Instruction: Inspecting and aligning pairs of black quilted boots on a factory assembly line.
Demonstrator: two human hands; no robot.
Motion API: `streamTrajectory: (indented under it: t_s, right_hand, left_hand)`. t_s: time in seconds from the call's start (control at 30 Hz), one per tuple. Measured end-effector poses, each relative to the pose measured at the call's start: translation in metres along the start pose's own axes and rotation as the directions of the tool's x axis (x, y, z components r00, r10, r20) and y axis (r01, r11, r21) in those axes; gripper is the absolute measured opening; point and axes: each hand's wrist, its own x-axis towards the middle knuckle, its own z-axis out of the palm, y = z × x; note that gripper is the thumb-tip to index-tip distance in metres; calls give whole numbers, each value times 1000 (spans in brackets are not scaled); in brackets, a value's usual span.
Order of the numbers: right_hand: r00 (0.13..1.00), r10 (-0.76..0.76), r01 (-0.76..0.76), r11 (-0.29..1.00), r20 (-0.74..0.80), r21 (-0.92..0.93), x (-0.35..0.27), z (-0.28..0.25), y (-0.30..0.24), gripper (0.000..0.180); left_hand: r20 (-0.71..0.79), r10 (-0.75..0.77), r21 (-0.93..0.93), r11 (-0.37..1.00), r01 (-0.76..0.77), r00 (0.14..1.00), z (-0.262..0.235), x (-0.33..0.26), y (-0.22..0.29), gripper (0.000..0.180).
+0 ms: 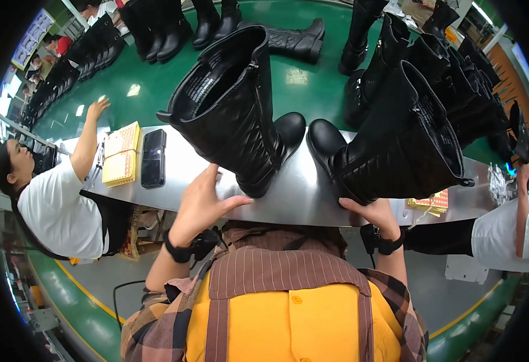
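Two tall black boots with quilted shafts stand on the metal work ledge (300,163), toes facing each other. My left hand (204,202) grips the left boot (234,102) low at its heel, with the thumb by the heel and the fingertips partly hidden behind the shaft. At the right boot (385,145), my right hand (376,214) holds the heel area. Its thumb shows against the sole edge, while the other fingers are hidden below the boot. Both shafts gape at the top, and a side zipper runs down the left boot.
Left on the ledge lie a banded stack of yellow cards (121,155) and a dark phone (153,158). Another card bundle (431,203) sits under the right boot's shaft. More boots (451,84) crowd the green table (313,78). Co-workers (59,199) are at both sides.
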Motion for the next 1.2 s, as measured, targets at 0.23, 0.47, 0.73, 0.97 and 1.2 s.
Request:
streamTrajectory:
  t_s: [0.23,0.47,0.73,0.97,1.2]
  right_hand:
    - [979,-26,103,916,-201,387,2,41,-13,53]
    - [999,-3,46,416,-49,908,-5,56,-27,55]
    - [996,-90,43,409,-7,912,-3,68,-27,54]
    - [967,-136,249,678,-215,691,6,66,-29,48]
    - [979,-148,186,929,-139,319,10,67,-38,52]
  left_hand:
    - [37,-44,-708,704,57,998,80,35,-4,53]
    - [272,38,-953,-124,275,962,63,31,34,36]
    - [293,62,-930,-214,299,954,65,23,32,37]
    - [249,173,-967,100,235,953,73,24,12,39]
    - [-35,129,-999,1,-36,991,94,53,-9,44]
